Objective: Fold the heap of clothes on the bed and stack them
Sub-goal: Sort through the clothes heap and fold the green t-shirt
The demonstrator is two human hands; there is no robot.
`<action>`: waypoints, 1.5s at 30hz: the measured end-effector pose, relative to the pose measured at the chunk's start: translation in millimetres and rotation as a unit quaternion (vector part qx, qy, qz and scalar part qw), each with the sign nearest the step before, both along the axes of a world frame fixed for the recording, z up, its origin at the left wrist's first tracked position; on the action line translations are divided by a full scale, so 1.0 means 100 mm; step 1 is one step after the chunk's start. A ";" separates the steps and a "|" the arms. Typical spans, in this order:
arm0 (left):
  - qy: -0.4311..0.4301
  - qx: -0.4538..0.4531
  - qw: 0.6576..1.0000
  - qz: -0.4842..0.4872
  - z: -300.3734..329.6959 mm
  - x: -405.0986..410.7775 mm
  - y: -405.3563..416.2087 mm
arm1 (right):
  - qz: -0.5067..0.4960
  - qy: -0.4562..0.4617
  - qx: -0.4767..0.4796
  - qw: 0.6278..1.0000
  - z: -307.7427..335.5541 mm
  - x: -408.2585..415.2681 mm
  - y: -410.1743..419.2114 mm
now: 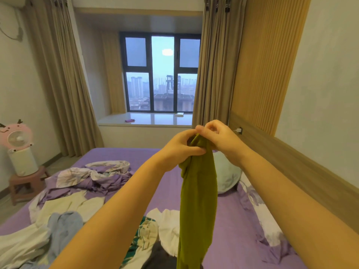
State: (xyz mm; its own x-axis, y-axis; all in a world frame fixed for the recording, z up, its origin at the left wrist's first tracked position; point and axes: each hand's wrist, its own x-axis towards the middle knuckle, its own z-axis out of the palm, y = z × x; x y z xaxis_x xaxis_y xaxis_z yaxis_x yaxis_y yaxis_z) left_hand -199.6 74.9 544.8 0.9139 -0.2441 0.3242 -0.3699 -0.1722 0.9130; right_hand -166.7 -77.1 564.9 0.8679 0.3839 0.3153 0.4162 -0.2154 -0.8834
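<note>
The left hand (179, 147) curls its fingers and thumb round the top of an olive-green garment (198, 195), bunching the cloth just below its upper edge. The right hand (219, 138) pinches that same upper edge from the other side, thumb and forefinger closed on the fabric, so the two hands nearly touch. Both are raised in front of the person, above the bed (233, 239), and both forearms reach up from the lower corners of the view.

The garment hangs straight down from the hands in a long, narrow, gathered column, its lower end running out of view at the bottom, over the near part of the bed.

On the purple sheet, the heap of unfolded clothes (155, 235) lies toward the near edge: white pieces, a green-striped one and a dark one just left of the hanging cloth. Farther toward the left edge lie a light blue garment (62, 226) and cream pieces (75, 206). A crumpled purple floral quilt (93, 175) sits behind them, toward the middle of the bed. A pale blue pillow (226, 177) rests by the headboard side at the right.

Off the bed's left side, a pink fan (16, 136) stands on a white cylinder on a small stool (25, 181). The window (160, 71) is straight ahead between beige curtains.
</note>
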 end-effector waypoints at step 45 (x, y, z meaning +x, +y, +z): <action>0.070 0.037 0.981 0.177 -0.37 -0.56 0.72 | -0.093 0.096 -0.023 0.991 -0.54 -0.19 -1.24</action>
